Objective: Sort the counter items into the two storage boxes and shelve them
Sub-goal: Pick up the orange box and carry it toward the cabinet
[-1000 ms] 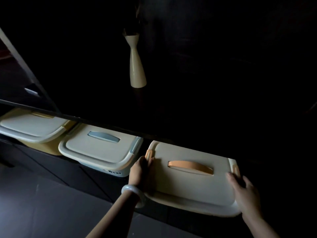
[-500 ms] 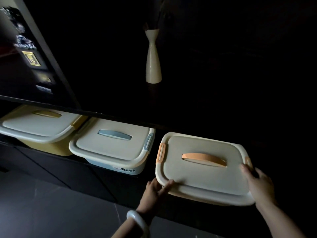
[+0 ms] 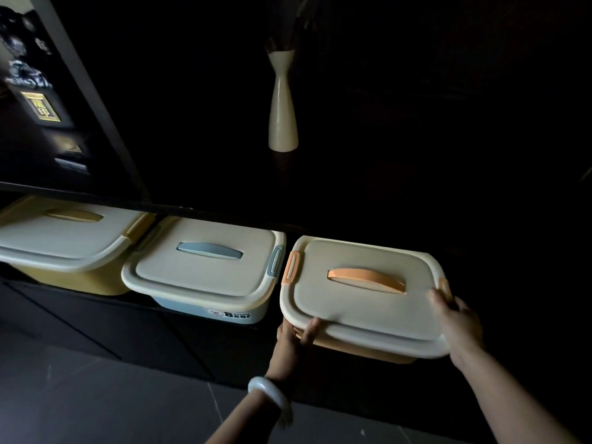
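Observation:
An orange storage box (image 3: 362,302) with a cream lid and orange handle sits in the dark shelf opening at the right, jutting out past the shelf's front. My left hand (image 3: 296,336) grips its front left corner, thumb over the lid's rim. My right hand (image 3: 456,318) lies against the box's right side beside the orange clasp, fingers extended. To its left a blue box (image 3: 205,270) with a closed lid stands in the same shelf.
A yellow box (image 3: 64,245) stands at the far left of the shelf. A white vase (image 3: 283,107) rests on the dark counter above. A dark slanted panel (image 3: 96,100) rises at the left. Grey floor tiles (image 3: 112,395) lie below the cabinet front.
My left hand has left the box's left clasp and come round to its front left corner. The view has shifted, so the boxes appear further right and higher.

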Available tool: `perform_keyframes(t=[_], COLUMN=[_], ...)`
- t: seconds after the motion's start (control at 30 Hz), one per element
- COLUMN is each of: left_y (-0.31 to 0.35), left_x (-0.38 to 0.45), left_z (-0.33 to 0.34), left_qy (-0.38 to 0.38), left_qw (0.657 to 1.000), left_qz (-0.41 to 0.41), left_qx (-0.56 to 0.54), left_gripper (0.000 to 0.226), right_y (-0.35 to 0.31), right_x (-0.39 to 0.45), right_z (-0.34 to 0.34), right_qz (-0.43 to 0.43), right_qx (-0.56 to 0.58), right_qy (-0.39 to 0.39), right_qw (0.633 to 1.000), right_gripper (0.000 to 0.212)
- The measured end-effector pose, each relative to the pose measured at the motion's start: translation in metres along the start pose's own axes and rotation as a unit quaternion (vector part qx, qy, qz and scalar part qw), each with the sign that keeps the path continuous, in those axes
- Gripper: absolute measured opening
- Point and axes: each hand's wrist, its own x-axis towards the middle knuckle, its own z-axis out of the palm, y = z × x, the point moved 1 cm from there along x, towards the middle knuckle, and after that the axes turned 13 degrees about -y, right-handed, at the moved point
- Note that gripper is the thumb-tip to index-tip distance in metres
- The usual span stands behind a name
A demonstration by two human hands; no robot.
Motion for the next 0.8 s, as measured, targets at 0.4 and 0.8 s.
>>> perform_keyframes(t=[0.4,0.8], left_y=[0.005,0.007], left_x=[0.007,0.011], left_z=[-0.002,-0.005], left_qy=[0.003,-0.016], left_qw=[1.0,1.0], left_qz=[0.001,0.006], left_qx=[0.015,0.016], left_gripper=[0.064,0.068], right_y=[-0.014,-0.014], right_x=[0.009,0.018], right_z=[0.008,0.011], right_qz=[0.002,-0.007], right_qx=[-0.003,-0.016], right_qy=[0.01,0.007], right_qw=[1.0,1.0], right_gripper=[0.049,0.053])
